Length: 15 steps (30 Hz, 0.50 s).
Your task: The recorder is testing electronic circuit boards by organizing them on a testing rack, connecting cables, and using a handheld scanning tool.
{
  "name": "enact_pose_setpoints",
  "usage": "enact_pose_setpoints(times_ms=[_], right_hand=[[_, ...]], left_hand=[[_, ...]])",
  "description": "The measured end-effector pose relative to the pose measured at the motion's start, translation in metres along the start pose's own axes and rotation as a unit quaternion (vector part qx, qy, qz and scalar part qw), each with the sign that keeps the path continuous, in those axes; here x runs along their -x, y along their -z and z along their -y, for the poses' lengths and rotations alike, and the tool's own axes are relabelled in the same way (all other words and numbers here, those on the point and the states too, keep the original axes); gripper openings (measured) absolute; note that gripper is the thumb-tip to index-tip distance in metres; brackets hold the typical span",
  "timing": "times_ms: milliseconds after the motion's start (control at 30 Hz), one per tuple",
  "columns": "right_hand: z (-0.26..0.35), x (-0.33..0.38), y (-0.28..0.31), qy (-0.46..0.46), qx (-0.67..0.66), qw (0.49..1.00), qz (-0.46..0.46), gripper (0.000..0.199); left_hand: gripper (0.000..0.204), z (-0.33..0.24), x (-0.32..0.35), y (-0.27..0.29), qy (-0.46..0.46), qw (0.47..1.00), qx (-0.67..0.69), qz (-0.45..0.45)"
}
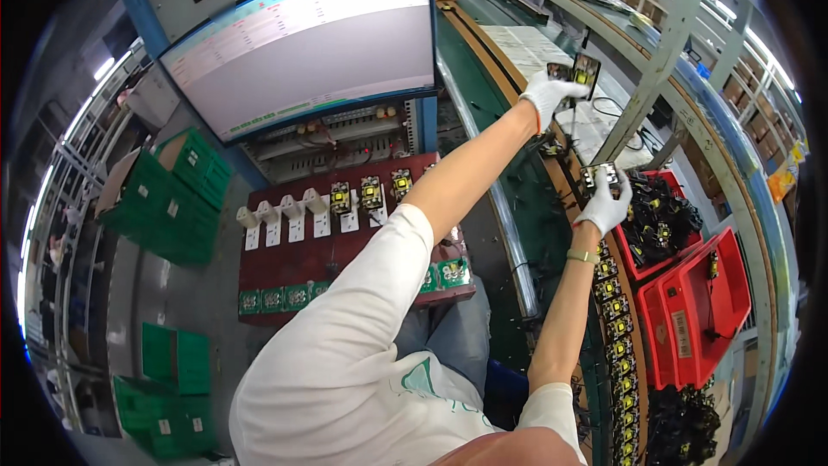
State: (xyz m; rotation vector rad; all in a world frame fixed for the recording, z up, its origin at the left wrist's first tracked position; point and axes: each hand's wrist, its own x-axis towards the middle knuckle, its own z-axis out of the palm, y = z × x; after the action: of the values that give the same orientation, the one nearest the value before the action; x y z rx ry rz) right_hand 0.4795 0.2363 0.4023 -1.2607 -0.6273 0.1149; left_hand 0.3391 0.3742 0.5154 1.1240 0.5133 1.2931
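My left hand, in a white glove, reaches far out over the conveyor line with its fingers closed on a small circuit board bearing a yellow part. A second dark piece shows just beside those fingers; whether it is held too cannot be made out. My right hand, also gloved, is nearer to me, its fingers pinching another small board at the edge of the line. A long row of similar boards with yellow parts runs along the line below my right forearm.
Red bins stand right of the line, one heaped with black-cabled boards. At left is a dark red test bench with white sockets and several boards, under a large monitor. Green crates sit on the floor. A metal post rises near my hands.
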Motion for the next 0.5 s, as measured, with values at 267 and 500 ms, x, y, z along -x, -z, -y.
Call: enact_pose_setpoints(times_ms=[267, 500], right_hand=[[0.014, -0.003, 0.014, 0.059, 0.034, 0.997, 0.025, 0.038], [-0.02, 0.006, 0.031, -0.163, 0.076, 0.927, 0.328, 0.061]], left_hand=[[0.02, -0.026, -0.004, -0.01, 0.089, 0.924, 0.322, 0.186], [0.02, -0.028, 0.008, -0.036, 0.108, 0.963, 0.179, 0.17]])
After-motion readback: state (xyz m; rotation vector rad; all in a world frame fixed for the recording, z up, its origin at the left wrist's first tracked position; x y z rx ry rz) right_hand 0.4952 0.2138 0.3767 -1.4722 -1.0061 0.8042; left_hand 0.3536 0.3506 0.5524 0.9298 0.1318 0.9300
